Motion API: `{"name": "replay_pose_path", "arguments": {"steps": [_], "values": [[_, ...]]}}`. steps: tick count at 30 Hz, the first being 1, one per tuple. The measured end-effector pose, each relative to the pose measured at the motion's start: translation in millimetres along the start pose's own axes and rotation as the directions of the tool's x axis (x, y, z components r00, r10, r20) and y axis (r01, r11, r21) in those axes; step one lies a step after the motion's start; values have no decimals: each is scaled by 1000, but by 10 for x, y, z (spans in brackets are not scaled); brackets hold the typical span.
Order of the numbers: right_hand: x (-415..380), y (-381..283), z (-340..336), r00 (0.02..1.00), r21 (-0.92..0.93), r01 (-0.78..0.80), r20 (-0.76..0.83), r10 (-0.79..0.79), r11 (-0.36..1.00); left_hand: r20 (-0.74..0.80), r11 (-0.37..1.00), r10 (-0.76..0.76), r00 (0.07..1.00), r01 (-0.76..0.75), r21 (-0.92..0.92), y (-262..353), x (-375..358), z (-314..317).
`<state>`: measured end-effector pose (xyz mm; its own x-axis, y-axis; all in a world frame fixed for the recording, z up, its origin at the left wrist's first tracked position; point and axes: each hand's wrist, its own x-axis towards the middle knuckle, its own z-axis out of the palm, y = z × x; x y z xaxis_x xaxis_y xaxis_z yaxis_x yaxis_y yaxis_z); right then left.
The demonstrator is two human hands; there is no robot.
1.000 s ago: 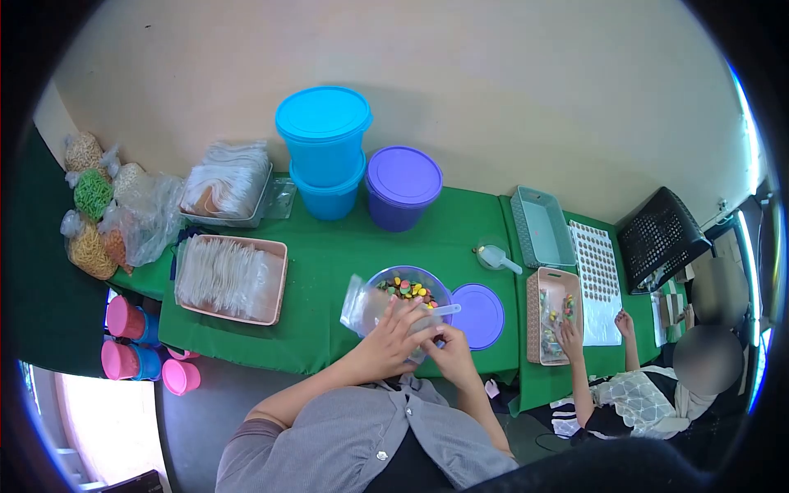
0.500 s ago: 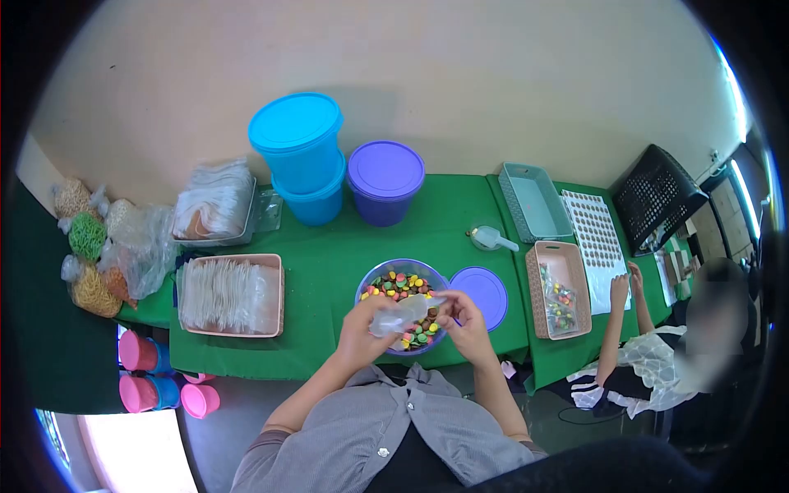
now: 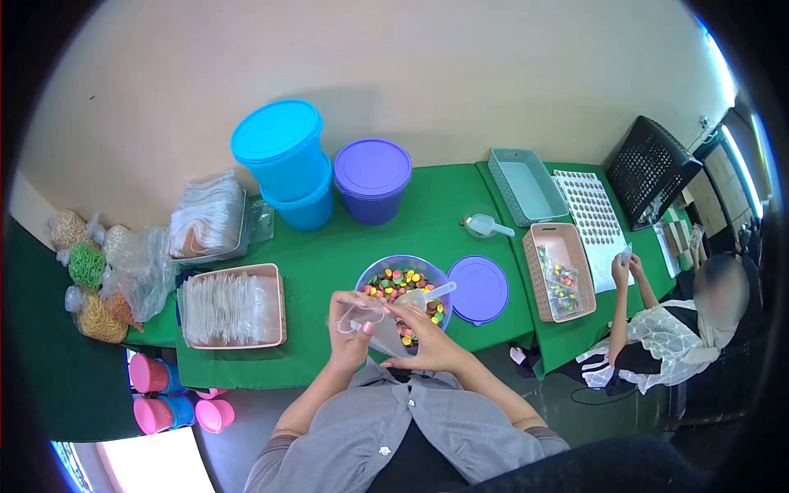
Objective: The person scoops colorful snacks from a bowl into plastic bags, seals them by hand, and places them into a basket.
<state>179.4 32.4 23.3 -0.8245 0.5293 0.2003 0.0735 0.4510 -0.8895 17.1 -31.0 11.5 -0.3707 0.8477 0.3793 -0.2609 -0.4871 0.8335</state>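
Observation:
Just in front of the purple bowl, my left hand grips a clear plastic bag at its rim. My right hand is closed on the other side of the same bag. The bag looks open at the top; whether anything is inside is too unclear to tell. Colourful candies fill the bowl behind my hands. A clear scoop rests on the candies, its handle pointing right. The purple lid lies flat to the right of the bowl.
Left stands a pink basket of flat bags; farther back, stacked blue tubs and a purple tub. Right are a pink basket with filled bags, a second scoop, a grey-green basket, and a person holding a small bag.
The scoop has left my right hand and lies in the bowl. Both hands have moved nearer my body with the bag. The other person now holds a small bag.

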Motion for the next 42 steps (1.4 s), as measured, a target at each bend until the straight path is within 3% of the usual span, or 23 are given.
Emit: {"name": "replay_pose_path", "arguments": {"steps": [2,4,8,10,11,13,14,16,17,19,20,22,23,26,28,29,31,32,34,36,38,40,42], "values": [[-34,147,41,1000,-22,1,-13,-1,1000,55,999,30,998,-28,-46,58,8,30],[-49,305,64,964,-141,-221,119,238,965,33,1000,-4,999,4,11,109,-3,45],[-64,407,56,978,-92,-152,126,163,984,-15,998,-40,999,41,47,104,-31,28],[-5,224,122,971,436,7,-217,98,900,-101,1000,25,995,-26,-4,95,33,7],[7,219,130,971,437,6,-218,99,899,-101,1000,24,995,-24,-4,101,57,-7],[23,218,130,951,892,-124,-17,308,434,-119,997,49,992,-57,-61,135,98,-14],[-7,311,150,951,893,-125,-17,309,433,-120,997,48,992,-55,-61,126,91,-16],[-76,569,208,865,909,-295,123,487,294,-57,997,37,998,-41,-68,91,60,-24],[-89,644,243,865,910,-293,121,487,293,-55,997,36,998,-39,-67,77,35,-22],[-45,644,294,817,970,-219,122,564,108,-57,1000,-2,998,2,5,65,-31,2],[-33,638,321,817,970,-218,123,564,105,-56,1000,-5,998,5,8,63,-64,10],[11,558,358,703,940,-338,223,675,42,-20,993,-12,1000,14,113,79,-101,38],[11,597,423,702,941,-336,223,677,38,-19,993,-16,1000,18,114,56,-97,35],[9,702,621,719,940,-331,190,668,88,100,996,73,992,-77,38,-17,-90,6],[24,689,660,791,873,-352,84,606,337,125,996,35,992,-45,78,-7,-127,3],[6,740,642,790,874,-350,82,608,337,127,996,33,991,-43,76,-14,-127,-8],[-7,809,537,732,612,-481,-113,672,627,61,994,67,996,-71,77,23,-91,-18],[-21,829,504,734,612,-482,-110,671,627,58,994,68,996,-72,80,45,-62,-33],[41,494,291,898,541,-12,-364,247,841,-17,990,88,996,-85,110,96,0,-57],[32,231,120,944,504,-1,-285,167,864,-47,990,60,997,-53,132,57,-19,-110],[19,67,44,1000,217,12,7,-14,976,-61,995,-5,998,11,101,-12,-60,-154],[-38,158,151,998,127,-60,4,60,990,-59,998,-47,997,49,46,-5,-65,-79],[-33,204,197,977,320,-209,20,214,924,-59,997,-80,995,80,-8,37,-30,77]]}}
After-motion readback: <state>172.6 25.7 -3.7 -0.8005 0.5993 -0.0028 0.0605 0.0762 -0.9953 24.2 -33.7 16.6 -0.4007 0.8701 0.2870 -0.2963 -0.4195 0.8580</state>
